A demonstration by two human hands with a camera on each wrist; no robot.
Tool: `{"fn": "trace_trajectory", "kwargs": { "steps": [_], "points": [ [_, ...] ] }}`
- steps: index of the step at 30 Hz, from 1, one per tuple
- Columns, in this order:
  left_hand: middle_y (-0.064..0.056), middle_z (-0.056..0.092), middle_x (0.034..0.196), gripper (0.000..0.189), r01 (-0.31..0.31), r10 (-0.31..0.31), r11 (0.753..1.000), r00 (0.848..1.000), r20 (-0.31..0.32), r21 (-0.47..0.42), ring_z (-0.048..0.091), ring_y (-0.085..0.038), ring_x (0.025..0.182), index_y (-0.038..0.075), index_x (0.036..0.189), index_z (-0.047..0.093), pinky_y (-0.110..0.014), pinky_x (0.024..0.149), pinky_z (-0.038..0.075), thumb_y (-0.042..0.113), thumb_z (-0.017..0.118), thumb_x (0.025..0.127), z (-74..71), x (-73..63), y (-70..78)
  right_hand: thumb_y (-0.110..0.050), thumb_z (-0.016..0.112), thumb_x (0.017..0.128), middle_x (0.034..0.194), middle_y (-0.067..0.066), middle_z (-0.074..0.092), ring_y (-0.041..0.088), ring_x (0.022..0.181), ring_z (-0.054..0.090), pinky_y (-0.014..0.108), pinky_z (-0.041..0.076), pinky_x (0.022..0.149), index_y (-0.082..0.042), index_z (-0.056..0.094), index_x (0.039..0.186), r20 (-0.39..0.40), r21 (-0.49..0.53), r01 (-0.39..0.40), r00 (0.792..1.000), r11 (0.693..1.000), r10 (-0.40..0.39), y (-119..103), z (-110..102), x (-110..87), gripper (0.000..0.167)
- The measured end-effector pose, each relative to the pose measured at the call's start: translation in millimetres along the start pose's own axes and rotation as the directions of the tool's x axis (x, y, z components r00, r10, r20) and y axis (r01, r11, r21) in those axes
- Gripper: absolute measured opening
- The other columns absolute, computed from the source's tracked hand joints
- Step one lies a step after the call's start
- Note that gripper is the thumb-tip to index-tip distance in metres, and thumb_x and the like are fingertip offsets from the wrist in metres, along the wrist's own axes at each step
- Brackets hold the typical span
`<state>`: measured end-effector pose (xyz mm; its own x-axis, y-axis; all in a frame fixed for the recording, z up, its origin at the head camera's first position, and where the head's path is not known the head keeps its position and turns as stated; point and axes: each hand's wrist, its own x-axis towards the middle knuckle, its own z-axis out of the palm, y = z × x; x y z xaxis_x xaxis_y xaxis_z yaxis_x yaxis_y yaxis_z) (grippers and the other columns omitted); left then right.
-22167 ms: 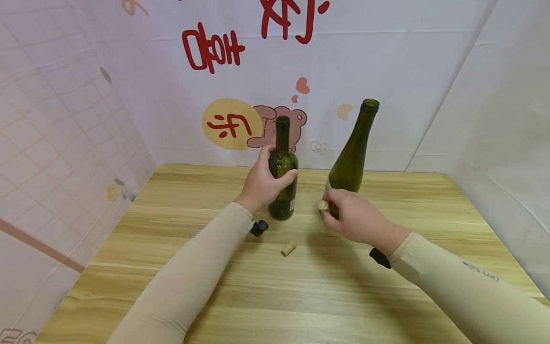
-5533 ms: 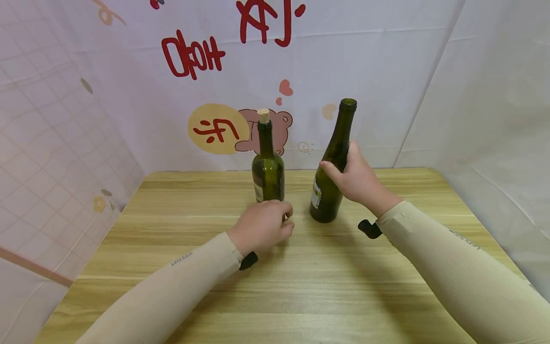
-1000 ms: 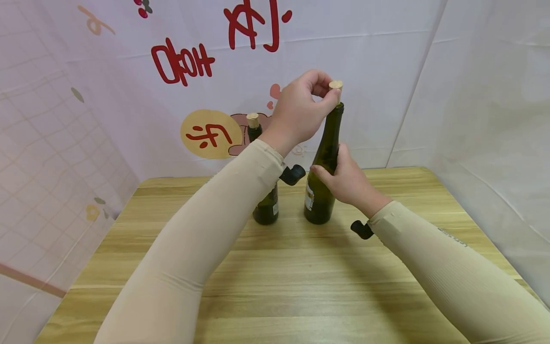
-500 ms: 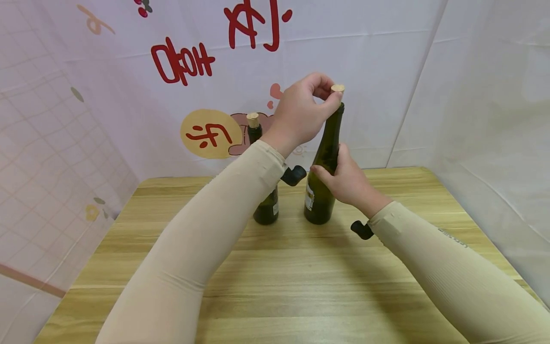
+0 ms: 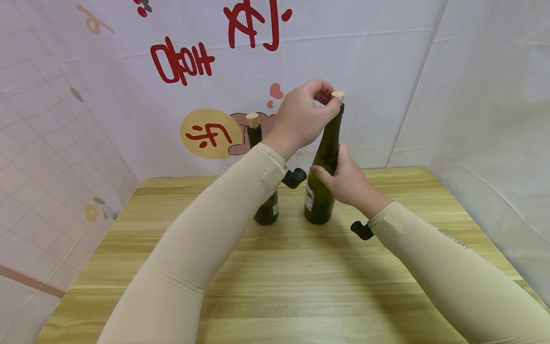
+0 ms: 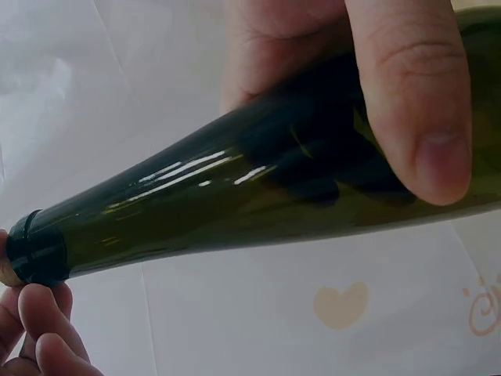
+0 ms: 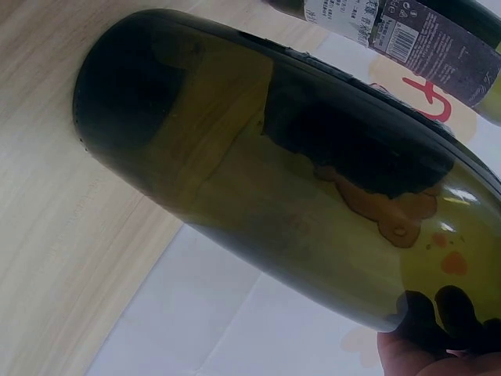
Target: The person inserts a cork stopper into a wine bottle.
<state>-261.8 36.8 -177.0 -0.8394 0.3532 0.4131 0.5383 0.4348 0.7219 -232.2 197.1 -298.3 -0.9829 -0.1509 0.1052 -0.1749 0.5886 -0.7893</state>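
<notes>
A tall green wine bottle [image 5: 330, 136] stands on the table at centre right, tilted slightly in the head view. The right hand [image 5: 350, 180] grips its shoulder, thumb on the near side. At the top, the left hand [image 5: 302, 112] pinches a cork [image 5: 338, 94] at the bottle's mouth, its lower part inside or hidden by the thumb. In the left wrist view, fingertips wrap close to the lip of the neck [image 6: 37, 247]. A second wine bottle [image 5: 266, 214], with a cork [image 5: 252, 120] standing up from its mouth, is partly hidden behind the left forearm.
The wooden table [image 5: 275, 286] has its back edge close behind both bottles, against a white printed cloth wall [image 5: 365, 57]. Cloth also hangs at left and right. Black wrist cameras [image 5: 294, 177] stick out below the wrists, the left one near the tall bottle.
Earlier, a cork lay on the table and both bottles were uncorked; later the left bottle had its cork. Within the last second, the left hand and its cork have moved lower on the tall bottle.
</notes>
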Motion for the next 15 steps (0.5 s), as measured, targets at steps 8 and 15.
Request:
{"fn": "trace_trajectory", "kwargs": {
  "steps": [8, 15],
  "points": [
    [0.008, 0.071, 0.105, 0.014, 0.003, -0.003, 1.000, 1.000, -0.002, -0.015, 0.062, -0.007, 0.104, 0.021, 0.110, 0.066, -0.024, 0.088, 0.050, 0.034, 0.062, 0.105, 2.4, -1.2, -1.7, -0.044, 0.064, 0.104, 0.136, 0.019, 0.053, 0.039, 0.127, 0.060, 0.063, 0.049, 0.108, -0.005, 0.026, 0.146, 0.007, 0.007, 0.007, 1.000, 1.000, -0.007, -0.4, 0.1, -0.7, 0.069],
    [0.007, 0.070, 0.103, 0.013, -0.005, 0.004, 1.000, 1.000, -0.021, -0.031, 0.062, -0.006, 0.102, 0.021, 0.105, 0.066, -0.024, 0.086, 0.050, 0.033, 0.062, 0.105, 4.8, -1.2, -3.3, -0.042, 0.064, 0.104, 0.135, 0.020, 0.053, 0.039, 0.126, 0.061, 0.063, 0.050, 0.107, -0.004, 0.027, 0.145, 0.005, 0.012, 0.012, 1.000, 1.000, -0.012, 0.6, 0.2, -0.8, 0.067]
  ]
}}
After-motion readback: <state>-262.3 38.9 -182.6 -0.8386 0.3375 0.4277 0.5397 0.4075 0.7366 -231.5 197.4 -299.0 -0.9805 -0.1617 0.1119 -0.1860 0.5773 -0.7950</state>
